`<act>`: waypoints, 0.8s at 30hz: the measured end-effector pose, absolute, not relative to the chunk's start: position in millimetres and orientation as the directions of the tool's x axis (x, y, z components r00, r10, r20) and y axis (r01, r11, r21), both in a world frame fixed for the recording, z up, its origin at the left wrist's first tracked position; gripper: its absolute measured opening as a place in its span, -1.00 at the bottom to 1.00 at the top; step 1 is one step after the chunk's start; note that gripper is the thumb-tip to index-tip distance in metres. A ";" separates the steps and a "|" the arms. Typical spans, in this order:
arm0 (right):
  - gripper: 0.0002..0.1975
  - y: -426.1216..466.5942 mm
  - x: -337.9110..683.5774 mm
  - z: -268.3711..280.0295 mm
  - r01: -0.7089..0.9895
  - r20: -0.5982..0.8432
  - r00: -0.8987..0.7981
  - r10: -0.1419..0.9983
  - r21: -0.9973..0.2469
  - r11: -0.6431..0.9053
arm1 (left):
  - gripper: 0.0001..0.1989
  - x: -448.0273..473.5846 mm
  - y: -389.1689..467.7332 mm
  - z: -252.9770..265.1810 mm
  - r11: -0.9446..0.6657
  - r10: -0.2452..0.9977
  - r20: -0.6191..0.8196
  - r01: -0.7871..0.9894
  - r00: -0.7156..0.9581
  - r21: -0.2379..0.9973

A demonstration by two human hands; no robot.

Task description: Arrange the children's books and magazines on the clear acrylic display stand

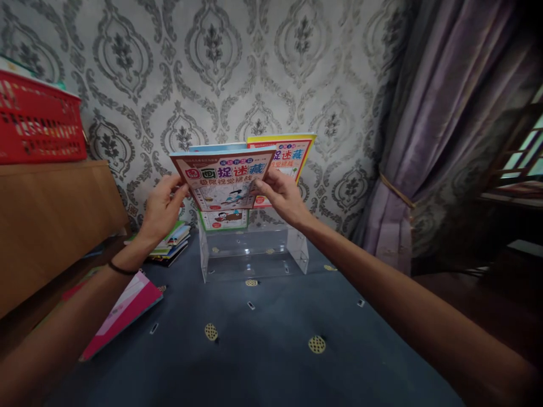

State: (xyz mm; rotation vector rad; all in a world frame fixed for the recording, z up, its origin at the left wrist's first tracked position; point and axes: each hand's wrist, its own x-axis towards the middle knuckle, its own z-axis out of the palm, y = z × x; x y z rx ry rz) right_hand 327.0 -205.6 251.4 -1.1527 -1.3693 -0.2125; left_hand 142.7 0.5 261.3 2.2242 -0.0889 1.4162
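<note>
My left hand [163,204] and my right hand [283,195] grip a brown-bordered picture book [229,178] by its two sides, its cover facing me and tilted. Below it stands a clear acrylic rack [254,249] with stepped tiers. Behind the held book, a green-bordered book [224,221] shows only its lower part and a strip of its top. To the right, a yellow-and-red-edged book [297,152] stands at the back of the rack, partly covered by my right hand and the held book. Whether the held book touches the rack, I cannot tell.
On the dark blue patterned tablecloth [263,350], a pink book [127,316] lies at the left, near a stack of books [172,243]. A red basket [40,121] sits on a wooden cabinet [63,226]. Patterned wall behind; a purple curtain [428,113] hangs at the right.
</note>
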 end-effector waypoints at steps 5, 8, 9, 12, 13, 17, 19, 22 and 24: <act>-0.53 -199.3 332.7 246.1 0.692 0.815 0.291 0.502 -0.541 0.477 | -0.75 148.5 6.9 254.1 -0.858 0.220 0.858 -0.326 0.464 0.396; -0.55 -197.5 333.5 243.4 0.681 0.814 0.280 0.509 -0.542 0.492 | -0.76 150.0 9.0 250.7 -0.854 0.225 0.853 -0.326 0.471 0.405; -0.56 -197.2 333.8 242.5 0.681 0.814 0.280 0.510 -0.542 0.492 | -0.76 150.3 9.4 249.6 -0.854 0.227 0.853 -0.325 0.470 0.406; -0.58 -196.1 335.8 239.5 0.687 0.808 0.293 0.512 -0.550 0.474 | -0.77 151.1 10.4 246.5 -0.855 0.234 0.850 -0.316 0.472 0.411; -0.59 -195.6 336.9 238.6 0.688 0.807 0.296 0.511 -0.552 0.472 | -0.76 151.4 10.8 245.5 -0.854 0.237 0.848 -0.314 0.475 0.414; -0.64 -192.8 341.2 235.8 0.678 0.813 0.287 0.506 -0.546 0.493 | -0.76 153.1 12.6 242.7 -0.850 0.239 0.845 -0.317 0.479 0.421; -0.64 -191.6 342.9 234.8 0.678 0.813 0.289 0.505 -0.547 0.492 | -0.76 154.3 14.1 241.9 -0.851 0.233 0.849 -0.323 0.474 0.413; -0.62 -190.0 345.4 232.9 0.683 0.809 0.293 0.510 -0.550 0.481 | -0.76 156.8 17.8 240.4 -0.859 0.220 0.857 -0.324 0.466 0.396; -0.60 -188.9 347.6 230.8 0.682 0.810 0.285 0.513 -0.548 0.485 | -0.76 159.0 21.4 238.9 -0.869 0.207 0.861 -0.317 0.464 0.380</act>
